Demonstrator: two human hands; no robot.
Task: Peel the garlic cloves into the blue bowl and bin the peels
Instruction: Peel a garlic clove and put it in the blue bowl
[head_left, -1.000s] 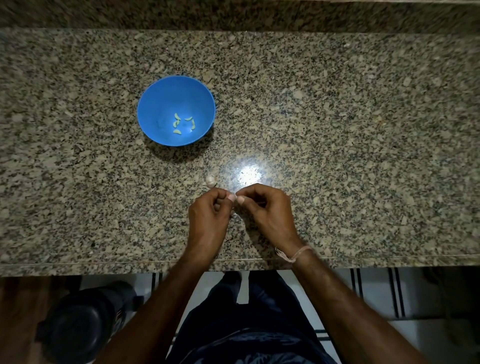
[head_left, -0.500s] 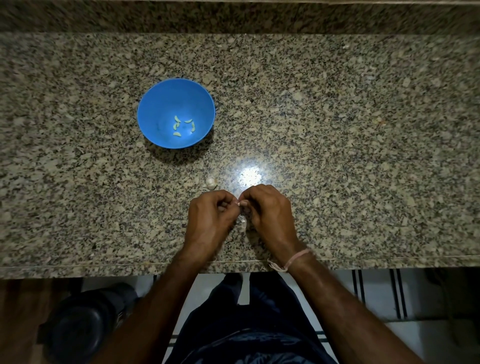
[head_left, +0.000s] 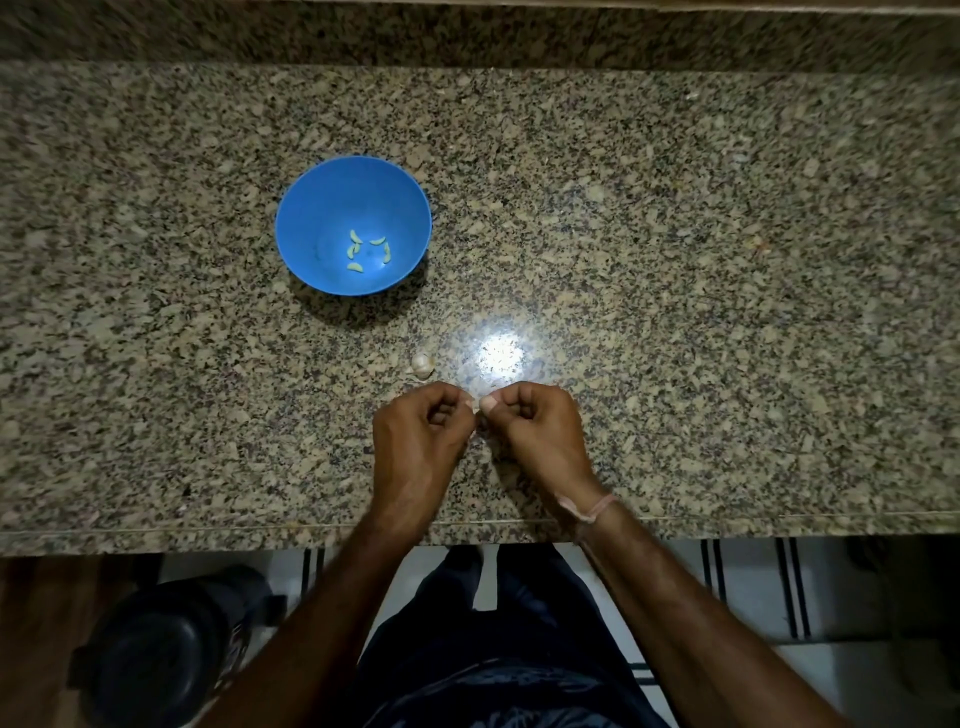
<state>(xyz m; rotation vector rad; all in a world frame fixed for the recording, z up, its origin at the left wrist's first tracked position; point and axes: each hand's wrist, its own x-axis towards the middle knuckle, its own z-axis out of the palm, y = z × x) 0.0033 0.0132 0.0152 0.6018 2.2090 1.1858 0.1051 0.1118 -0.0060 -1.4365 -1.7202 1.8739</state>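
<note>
The speckled tan-and-black granite countertop (head_left: 675, 249) fills most of the view, with a bright glare spot near its front middle. Both bare forearms reach up over its front edge, and the two hands meet just above the counter. The left hand (head_left: 415, 436) and the right hand (head_left: 535, 431) are curled into loose fists, knuckles up and thumb tips almost touching. Between them they pinch a small pale garlic clove (head_left: 477, 411) — it is mostly hidden by the fingers. A thin pinkish cord band (head_left: 597, 506) circles the right wrist.

Below the counter edge at lower left a dark round container (head_left: 156, 654) stands on the floor; its inside is too dark to read.

The round blue plastic bowl (head_left: 322, 208) sits upright on the counter, well apart from the hands and up to the left. At its bottom lie five pale yellow-green peeled cloves (head_left: 355, 267), loosely scattered.

A small whitish unpeeled garlic piece (head_left: 422, 365) rests on the counter just beyond the left hand — near it, not touching.
</note>
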